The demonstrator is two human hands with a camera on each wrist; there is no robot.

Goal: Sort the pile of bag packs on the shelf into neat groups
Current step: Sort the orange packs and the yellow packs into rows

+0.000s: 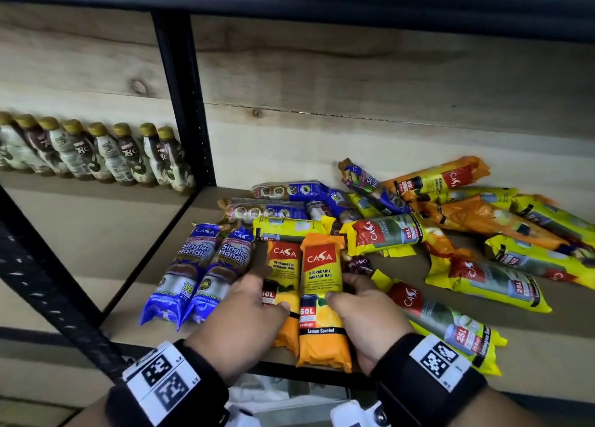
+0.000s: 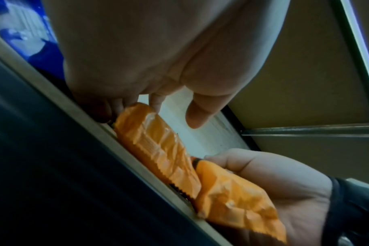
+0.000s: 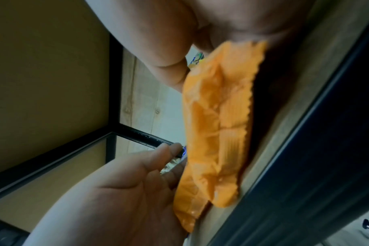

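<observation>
Two orange Casa 60L packs lie side by side at the front of the wooden shelf (image 1: 412, 272). My right hand (image 1: 351, 294) grips the right orange pack (image 1: 322, 265) (image 2: 232, 196) (image 3: 217, 124), thumb on top and fingers along its far side. My left hand (image 1: 254, 298) (image 2: 156, 103) rests with straight fingers on the left orange pack (image 1: 285, 265) (image 2: 158, 146). Two blue Singlet Handle packs (image 1: 206, 265) lie parallel just left of it. A jumbled pile of yellow (image 1: 386, 233), orange (image 1: 444, 179) and blue (image 1: 289, 191) packs fills the back and right.
A black upright post (image 1: 183, 105) separates this bay from a left bay holding a row of gold-capped bottles (image 1: 96, 156). A black diagonal bar (image 1: 48, 282) crosses the front left. The upper shelf's dark edge runs overhead. A yellow 25L pack (image 1: 450, 327) lies right of my right wrist.
</observation>
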